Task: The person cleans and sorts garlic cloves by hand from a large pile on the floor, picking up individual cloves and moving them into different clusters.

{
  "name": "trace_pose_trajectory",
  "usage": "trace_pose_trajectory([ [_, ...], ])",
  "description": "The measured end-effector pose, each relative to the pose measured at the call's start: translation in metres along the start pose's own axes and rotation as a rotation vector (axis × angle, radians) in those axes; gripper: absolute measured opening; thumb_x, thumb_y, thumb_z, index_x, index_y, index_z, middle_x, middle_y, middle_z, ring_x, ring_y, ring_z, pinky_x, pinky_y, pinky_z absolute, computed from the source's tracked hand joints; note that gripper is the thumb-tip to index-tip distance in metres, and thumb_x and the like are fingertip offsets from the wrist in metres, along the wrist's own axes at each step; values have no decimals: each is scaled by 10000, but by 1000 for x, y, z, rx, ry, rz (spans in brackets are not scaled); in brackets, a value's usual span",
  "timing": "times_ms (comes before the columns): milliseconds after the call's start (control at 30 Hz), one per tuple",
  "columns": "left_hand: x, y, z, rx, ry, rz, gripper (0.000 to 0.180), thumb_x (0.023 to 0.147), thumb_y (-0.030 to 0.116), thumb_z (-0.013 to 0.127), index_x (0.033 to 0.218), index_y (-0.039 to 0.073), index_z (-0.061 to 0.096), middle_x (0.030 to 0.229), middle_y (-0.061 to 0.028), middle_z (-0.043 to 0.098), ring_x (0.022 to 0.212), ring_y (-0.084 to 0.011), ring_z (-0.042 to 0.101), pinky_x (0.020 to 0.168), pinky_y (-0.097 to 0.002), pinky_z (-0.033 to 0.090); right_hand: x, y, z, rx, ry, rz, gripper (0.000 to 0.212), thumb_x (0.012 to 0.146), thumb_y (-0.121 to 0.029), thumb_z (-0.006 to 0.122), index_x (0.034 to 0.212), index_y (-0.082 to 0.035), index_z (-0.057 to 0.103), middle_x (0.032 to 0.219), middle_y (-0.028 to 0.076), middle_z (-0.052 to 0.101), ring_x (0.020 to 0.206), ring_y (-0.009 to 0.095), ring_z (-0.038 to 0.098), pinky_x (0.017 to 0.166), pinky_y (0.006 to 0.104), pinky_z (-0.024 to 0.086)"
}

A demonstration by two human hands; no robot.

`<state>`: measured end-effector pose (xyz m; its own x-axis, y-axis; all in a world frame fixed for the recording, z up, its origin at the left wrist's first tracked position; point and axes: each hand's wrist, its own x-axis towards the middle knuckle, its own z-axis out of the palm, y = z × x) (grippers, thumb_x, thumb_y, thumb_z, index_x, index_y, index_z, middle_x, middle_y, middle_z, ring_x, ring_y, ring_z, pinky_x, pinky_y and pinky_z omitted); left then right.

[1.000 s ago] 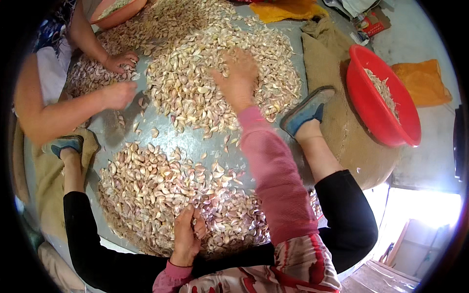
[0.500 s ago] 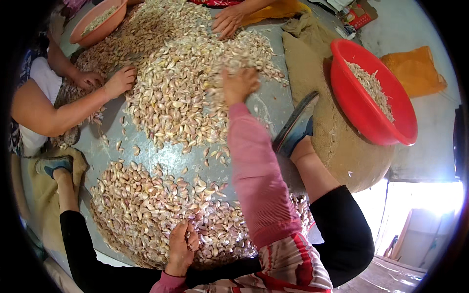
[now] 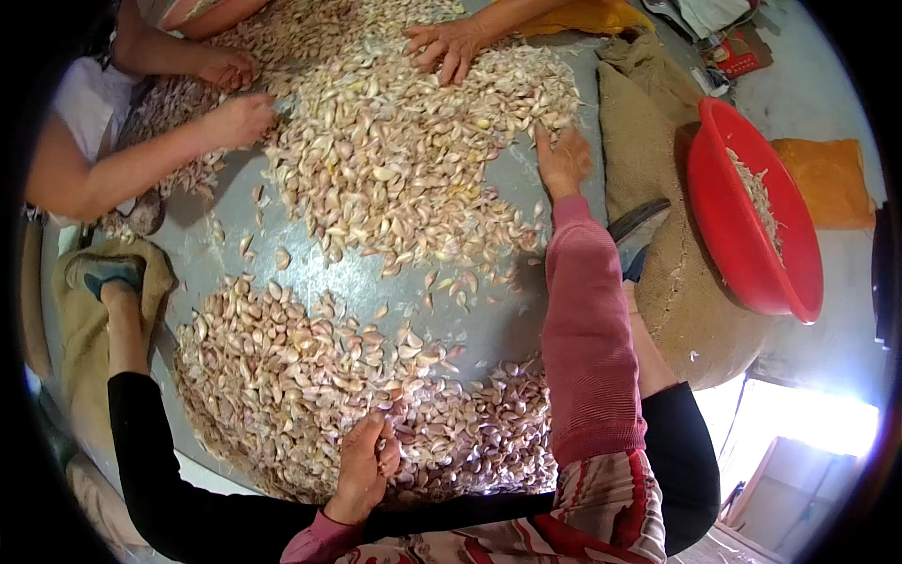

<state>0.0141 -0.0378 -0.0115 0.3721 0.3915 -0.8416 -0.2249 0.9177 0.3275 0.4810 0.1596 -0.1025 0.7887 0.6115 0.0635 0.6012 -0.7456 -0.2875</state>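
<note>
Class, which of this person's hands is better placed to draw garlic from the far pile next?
Probably the right hand: it is at the edge of the far pile, while the left hand is at the near pile.

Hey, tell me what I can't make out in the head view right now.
Head view:
- Left hand: its curled fingers hide whether it holds anything.
- Right hand: the hand itself covers whatever lies beneath its palm.
- Right shoe: partly hidden by the pink sleeve.
- Peach basin: cut off by the top edge.
- Far co-worker's hand: visible, but the arm's owner is cut off by the top edge.
</note>
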Motion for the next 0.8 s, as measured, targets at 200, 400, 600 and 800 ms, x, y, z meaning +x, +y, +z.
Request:
trace_pose_trajectory([
  [200, -13, 2, 0, -32, 18, 65, 306, 1030, 324, 482, 844, 85, 523, 591, 11, 415, 504, -78, 362, 432, -231, 290, -125, -16, -14, 425, 259, -360, 719, 917, -477, 582, 1452, -42, 376, 1494, 238, 353, 1364, 470, 294, 1127, 554, 196],
  [400, -28, -5, 3, 45, -77, 30, 303, 1029, 320, 489, 854, 76, 537, 573, 8, 412, 472, -73, 334, 420, -225, 254, -256, -70, -12, 109, 75, -525, 710, 858, -510, 659, 1418, -126, 449, 1543, 189, 273, 1381, 525, 178, 1087, 690, 115],
  [600, -25, -7, 2, 77, -123, 95, 291, 1027, 331, 484, 865, 93, 522, 571, 2, 407, 462, -87, 328, 419, -236, 261, -311, -81, -37, 101, -200, -825, 632, 851, -445, 671, 1386, -157, 497, 1523, 138, 310, 1418, 485, 133, 1083, 691, 125],
  [800, -18, -9, -1, 5, -59, 84, 289, 1009, 329, 526, 833, 102, 551, 556, 15, 440, 419, -63, 317, 380, -213, 231, -380, -41, -49, 226, -306, -819, 479, 888, -372, 634, 1298, -140, 548, 1439, 88, 407, 1361, 441, 274, 1064, 659, 219],
])
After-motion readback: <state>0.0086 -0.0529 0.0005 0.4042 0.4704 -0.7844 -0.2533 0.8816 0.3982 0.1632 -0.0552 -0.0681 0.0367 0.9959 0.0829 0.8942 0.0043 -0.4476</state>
